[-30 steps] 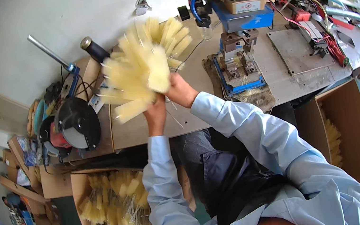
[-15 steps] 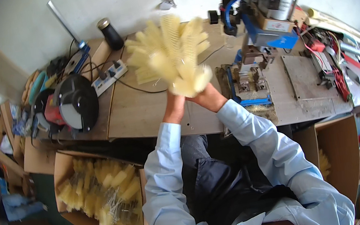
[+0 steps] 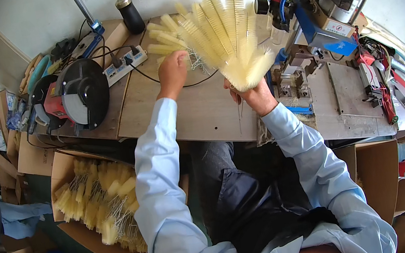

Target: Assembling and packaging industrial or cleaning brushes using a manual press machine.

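Leftmost, our cardboard box (image 3: 61, 167) of pale yellow brushes sits below the workbench (image 3: 200, 113). Our left hand (image 3: 174, 72) curls onto loose bottle brushes (image 3: 164, 33) lying there, while our right hand (image 3: 253, 93) grips a fanned bundle of brushes (image 3: 230, 35) upright, beside the blue machine (image 3: 324, 32).
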`<state>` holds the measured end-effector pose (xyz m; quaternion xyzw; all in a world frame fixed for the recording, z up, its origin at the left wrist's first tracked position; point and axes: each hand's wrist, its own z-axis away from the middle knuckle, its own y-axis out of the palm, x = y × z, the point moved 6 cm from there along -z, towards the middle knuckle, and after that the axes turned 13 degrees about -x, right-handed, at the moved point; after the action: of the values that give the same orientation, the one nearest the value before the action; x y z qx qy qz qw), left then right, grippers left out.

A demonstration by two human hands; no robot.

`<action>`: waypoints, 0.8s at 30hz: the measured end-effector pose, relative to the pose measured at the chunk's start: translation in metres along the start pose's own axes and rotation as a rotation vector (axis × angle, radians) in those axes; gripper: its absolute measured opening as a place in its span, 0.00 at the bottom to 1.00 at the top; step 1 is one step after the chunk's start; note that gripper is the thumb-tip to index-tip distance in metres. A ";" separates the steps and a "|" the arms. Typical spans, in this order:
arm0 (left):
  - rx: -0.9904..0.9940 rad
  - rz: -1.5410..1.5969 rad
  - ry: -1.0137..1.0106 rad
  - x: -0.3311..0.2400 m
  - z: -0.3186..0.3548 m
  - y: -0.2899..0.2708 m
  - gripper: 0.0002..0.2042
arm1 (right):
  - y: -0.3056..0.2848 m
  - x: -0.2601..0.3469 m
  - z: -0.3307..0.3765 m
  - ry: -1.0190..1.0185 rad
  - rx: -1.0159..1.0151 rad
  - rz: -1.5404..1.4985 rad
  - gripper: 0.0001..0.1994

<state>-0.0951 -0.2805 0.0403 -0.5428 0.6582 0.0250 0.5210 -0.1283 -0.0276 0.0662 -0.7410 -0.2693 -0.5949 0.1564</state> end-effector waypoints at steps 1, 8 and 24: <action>0.002 -0.002 -0.004 -0.001 -0.004 0.004 0.14 | 0.003 0.004 0.000 0.028 -0.006 -0.058 0.06; 0.034 -0.460 0.698 -0.015 -0.024 0.061 0.11 | 0.003 -0.021 0.011 0.211 -0.024 -0.221 0.07; -0.060 -0.302 1.098 -0.098 0.060 -0.030 0.09 | -0.017 -0.031 -0.002 0.333 -0.055 -0.274 0.22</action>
<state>-0.0463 -0.1896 0.0994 -0.5789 0.7466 -0.3166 0.0848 -0.1440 -0.0218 0.0355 -0.5927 -0.3219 -0.7320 0.0962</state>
